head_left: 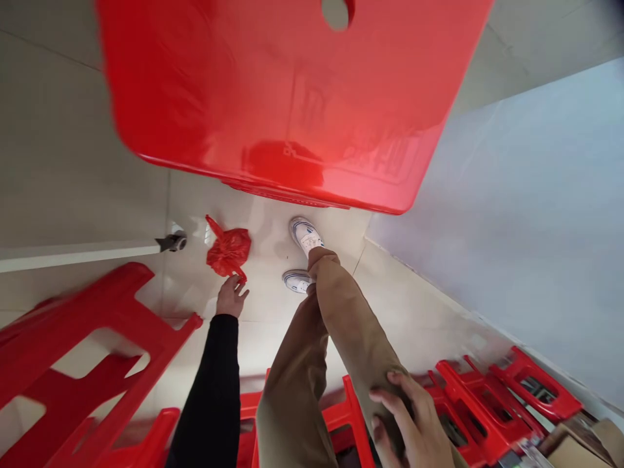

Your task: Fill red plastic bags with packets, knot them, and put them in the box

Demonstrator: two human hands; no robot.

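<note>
A tied red plastic bag (229, 252) lies on the tiled floor, left of the white shoes, its contents hidden. My left hand (233, 297) reaches down to it, thumb and fingertips closed at the loose handle nearest me. On the knee of the brown trousers (351, 318) rests my right hand (414, 422), fingers apart and holding nothing. A glossy red plastic stool (273, 84) with a hole in its seat fills the top of the view, close in front of me.
Red stools (92, 344) stand at the left, and more red stools (487, 416) are at the lower right beside a cardboard box (580, 445). A pale wall (536, 214) borders the right. A white panel edge (82, 253) juts in from the left.
</note>
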